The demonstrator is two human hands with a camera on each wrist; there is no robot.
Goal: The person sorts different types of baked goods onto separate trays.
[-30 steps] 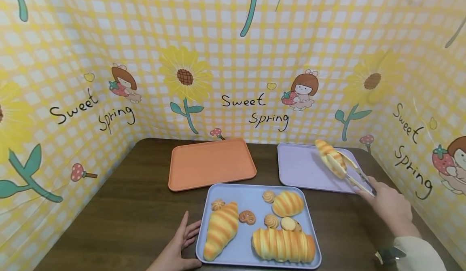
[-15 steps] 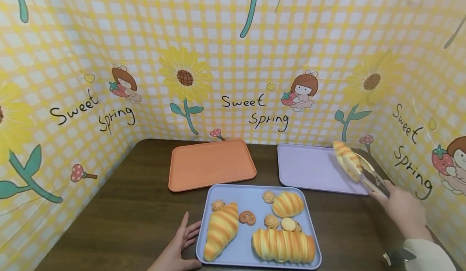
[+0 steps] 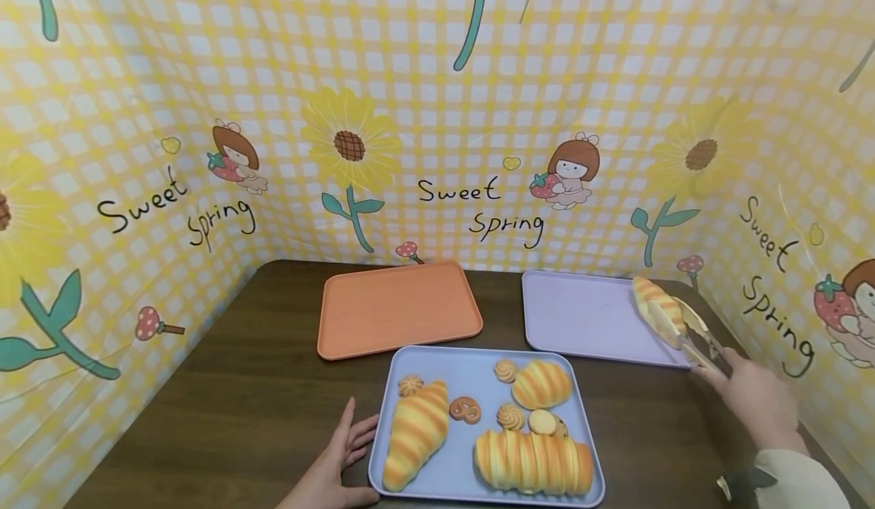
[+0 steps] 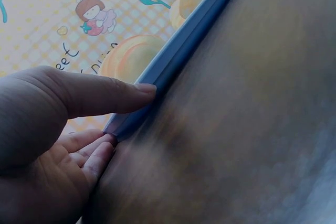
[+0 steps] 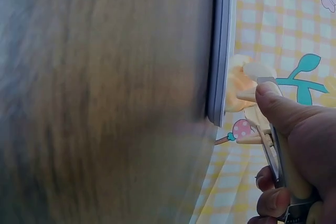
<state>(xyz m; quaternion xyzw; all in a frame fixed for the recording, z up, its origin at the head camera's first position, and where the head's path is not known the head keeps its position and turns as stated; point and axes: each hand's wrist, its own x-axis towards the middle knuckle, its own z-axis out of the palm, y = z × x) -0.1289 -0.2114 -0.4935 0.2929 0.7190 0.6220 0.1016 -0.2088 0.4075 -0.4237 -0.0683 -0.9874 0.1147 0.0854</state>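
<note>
My right hand [image 3: 759,403] grips metal tongs [image 3: 704,349] with pale tips. Between the tips is a striped croissant-shaped bread [image 3: 655,300] at the right end of the purple tray [image 3: 574,315]. One tip lies along the bread's left side; a gap shows towards the other tip. My left hand [image 3: 335,459] rests at the left edge of the blue tray [image 3: 472,486], fingers fairly straight. In the left wrist view, the thumb [image 4: 126,94] touches the rim. On the blue tray lie a croissant [image 3: 417,437], a long ridged bread [image 3: 533,461] and a small round bread [image 3: 542,385].
An orange tray [image 3: 399,309] stands at the back left of the dark wooden table [image 3: 225,387]. Several cookies and a pretzel [image 3: 465,410] lie among the breads. A yellow checked cloth [image 3: 437,114] closes off the back and both sides.
My right hand has moved right with the tongs and bread, then the bread has come down to the purple tray's right end. My left hand has stayed at the blue tray.
</note>
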